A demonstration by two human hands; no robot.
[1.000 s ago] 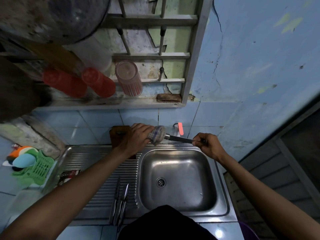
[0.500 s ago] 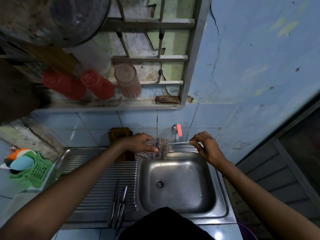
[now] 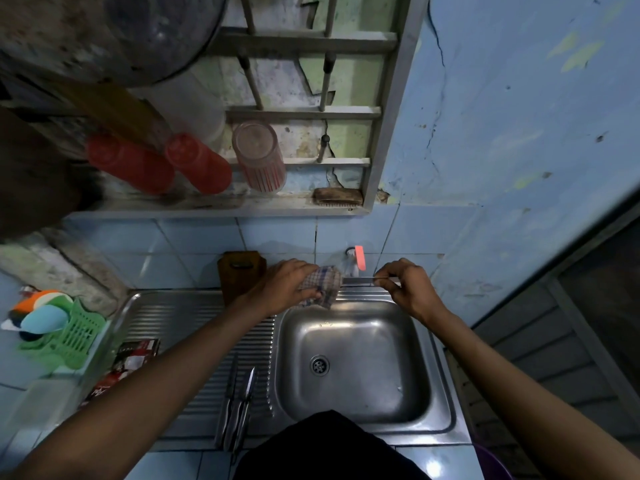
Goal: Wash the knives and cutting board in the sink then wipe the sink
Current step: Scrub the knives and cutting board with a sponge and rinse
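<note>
My left hand (image 3: 284,287) grips a checked cloth (image 3: 323,284) wrapped round the blade of a knife (image 3: 360,280) above the back rim of the steel sink (image 3: 429,358). My right hand (image 3: 405,284) pinches the knife's handle end, holding it level. Two or three other knives (image 3: 239,407) lie on the ribbed drainboard, left of the basin. A brown wooden cutting board (image 3: 239,271) leans against the tiled wall behind my left hand.
A tap with a pink lever (image 3: 358,258) sticks out of the wall above the knife. A green plastic basket (image 3: 69,336) with sponges sits at the left. Red cups (image 3: 197,162) and a brush (image 3: 337,196) rest on the window ledge.
The cloth has slid along the blade, and both hands with the knife sit slightly lower, nearer the sink's back rim. The knife has turned so its thin edge shows.
</note>
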